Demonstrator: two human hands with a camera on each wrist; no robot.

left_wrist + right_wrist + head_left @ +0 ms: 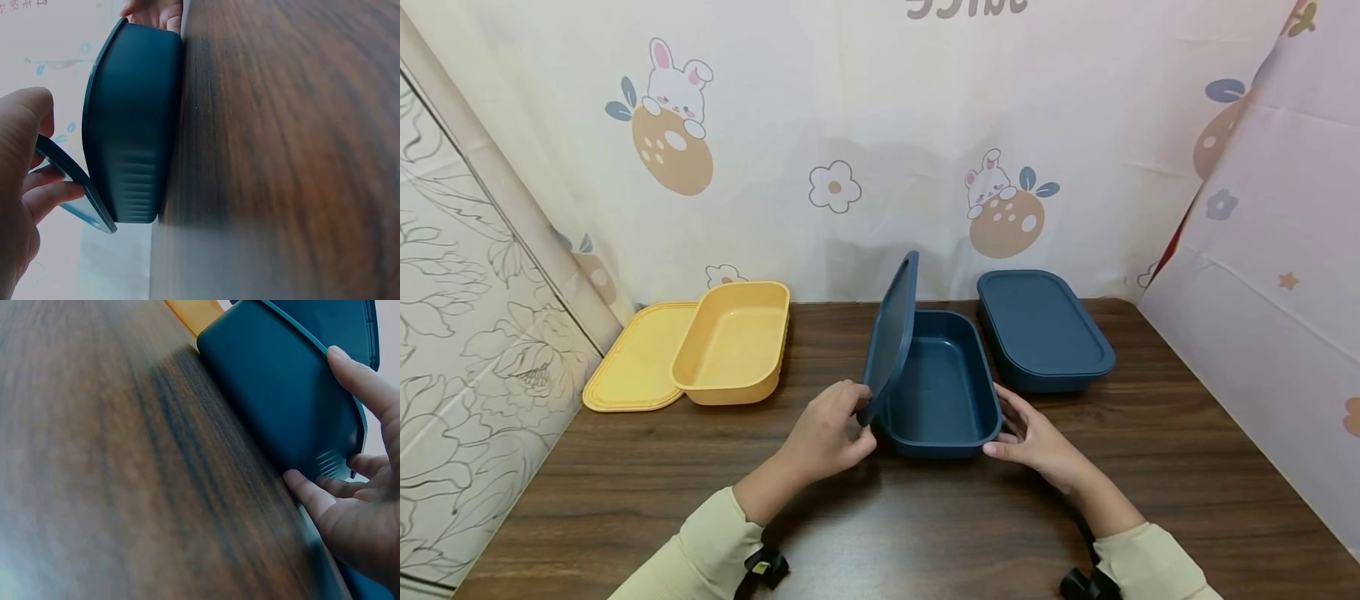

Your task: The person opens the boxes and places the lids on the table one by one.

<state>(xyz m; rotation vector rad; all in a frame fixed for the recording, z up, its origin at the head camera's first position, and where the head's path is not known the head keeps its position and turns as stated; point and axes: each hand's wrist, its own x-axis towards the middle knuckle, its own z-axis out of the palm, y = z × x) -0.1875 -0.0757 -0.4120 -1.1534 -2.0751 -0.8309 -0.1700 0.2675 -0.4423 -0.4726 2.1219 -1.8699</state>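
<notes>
Hands apart, one at either side of a dark blue box: the left hand [829, 429] pinches the near end of a dark blue lid [891, 337], while the right hand [1033, 442] holds the near right corner of the dark blue box [936, 448]. That box stands uncovered on the worktop [902, 533], between the hands and slightly beyond them. The lid is tilted steeply over the box's left side; whether its lower edge touches the rim I cannot tell. Beyond the right hand sits a closed blue box [1045, 325]. Farther out, beyond and left of the left hand, is an open yellow box [733, 342], partly hiding a flat yellow lid [636, 362].
</notes>
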